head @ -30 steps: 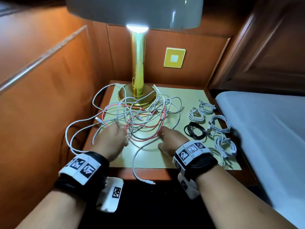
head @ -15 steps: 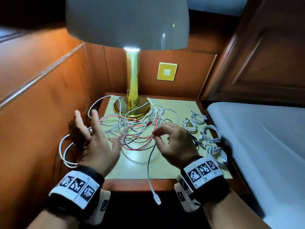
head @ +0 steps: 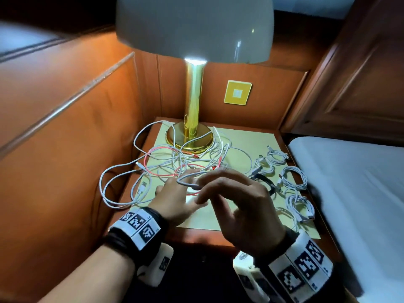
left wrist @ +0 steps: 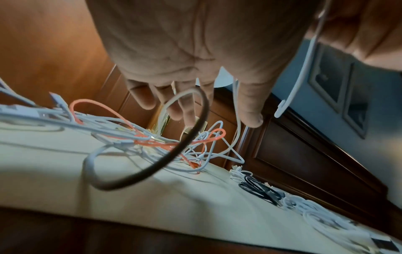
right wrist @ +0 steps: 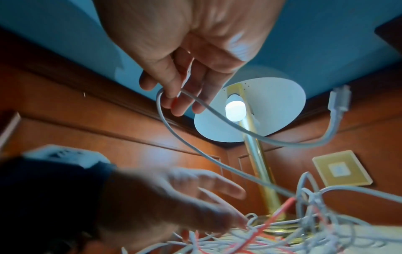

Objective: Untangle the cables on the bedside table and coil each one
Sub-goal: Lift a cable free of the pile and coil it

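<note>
A tangle of white and red cables point(head: 185, 158) lies on the bedside table point(head: 196, 235) in front of the lamp base point(head: 189, 136). My right hand point(head: 218, 184) is raised over the table's front half. Its fingers point(right wrist: 174, 89) pinch a white cable point(right wrist: 217, 111) bent into a loop point(head: 188, 181), and the cable's connector end point(right wrist: 339, 101) hangs free. My left hand point(head: 175, 197) reaches just under that loop with straight, spread fingers point(left wrist: 189, 111) and holds nothing. The cable's other end runs down into the tangle point(right wrist: 304, 223).
Several coiled white cables point(head: 293, 178) and one black coil point(head: 265, 182) lie in rows on the table's right side. A white lampshade point(head: 194, 27) hangs above. Wood panels close the left and back; a bed point(head: 349, 193) borders the right. Loops of cable point(head: 113, 184) overhang the left edge.
My right hand has lifted the white cable's hanging end off the front edge and bent it into a loop. My left hand has come in from the left, under that loop.
</note>
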`<move>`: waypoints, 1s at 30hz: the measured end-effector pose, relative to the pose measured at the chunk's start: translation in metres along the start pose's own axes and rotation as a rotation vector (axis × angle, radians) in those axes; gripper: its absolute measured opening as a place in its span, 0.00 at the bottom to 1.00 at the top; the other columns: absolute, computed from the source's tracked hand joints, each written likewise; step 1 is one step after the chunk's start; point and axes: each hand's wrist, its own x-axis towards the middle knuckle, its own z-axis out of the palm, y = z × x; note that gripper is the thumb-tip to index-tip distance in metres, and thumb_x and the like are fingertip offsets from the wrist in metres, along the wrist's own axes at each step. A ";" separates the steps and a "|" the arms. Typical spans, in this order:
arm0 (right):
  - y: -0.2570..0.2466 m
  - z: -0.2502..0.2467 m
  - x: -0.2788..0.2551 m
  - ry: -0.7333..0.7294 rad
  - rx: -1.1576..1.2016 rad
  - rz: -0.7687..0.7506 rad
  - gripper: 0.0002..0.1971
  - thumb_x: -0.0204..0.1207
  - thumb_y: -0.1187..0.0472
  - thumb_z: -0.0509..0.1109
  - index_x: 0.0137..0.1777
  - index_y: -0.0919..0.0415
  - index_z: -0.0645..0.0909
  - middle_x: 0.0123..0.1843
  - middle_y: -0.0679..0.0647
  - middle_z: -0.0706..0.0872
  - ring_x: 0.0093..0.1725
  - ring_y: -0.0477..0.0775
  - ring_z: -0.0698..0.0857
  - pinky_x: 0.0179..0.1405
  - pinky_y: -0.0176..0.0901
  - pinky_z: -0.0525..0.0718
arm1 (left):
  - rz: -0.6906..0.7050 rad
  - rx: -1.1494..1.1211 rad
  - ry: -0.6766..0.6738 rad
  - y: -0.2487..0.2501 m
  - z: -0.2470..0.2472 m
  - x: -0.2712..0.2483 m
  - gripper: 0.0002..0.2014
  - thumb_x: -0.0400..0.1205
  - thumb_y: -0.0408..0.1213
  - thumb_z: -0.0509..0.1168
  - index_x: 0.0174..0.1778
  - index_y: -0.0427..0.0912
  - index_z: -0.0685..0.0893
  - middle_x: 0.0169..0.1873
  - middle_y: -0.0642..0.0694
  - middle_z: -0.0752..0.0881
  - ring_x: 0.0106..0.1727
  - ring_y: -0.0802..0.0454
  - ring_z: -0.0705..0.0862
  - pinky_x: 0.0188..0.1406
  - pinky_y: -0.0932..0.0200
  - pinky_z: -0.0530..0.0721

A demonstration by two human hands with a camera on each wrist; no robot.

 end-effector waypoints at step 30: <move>0.042 0.025 -0.011 -0.633 0.122 0.827 0.19 0.77 0.52 0.71 0.68 0.42 0.75 0.47 0.51 0.93 0.45 0.53 0.91 0.60 0.58 0.86 | -0.356 -0.844 0.421 -0.049 -0.038 0.036 0.14 0.92 0.41 0.51 0.41 0.46 0.74 0.32 0.47 0.74 0.29 0.52 0.70 0.29 0.57 0.74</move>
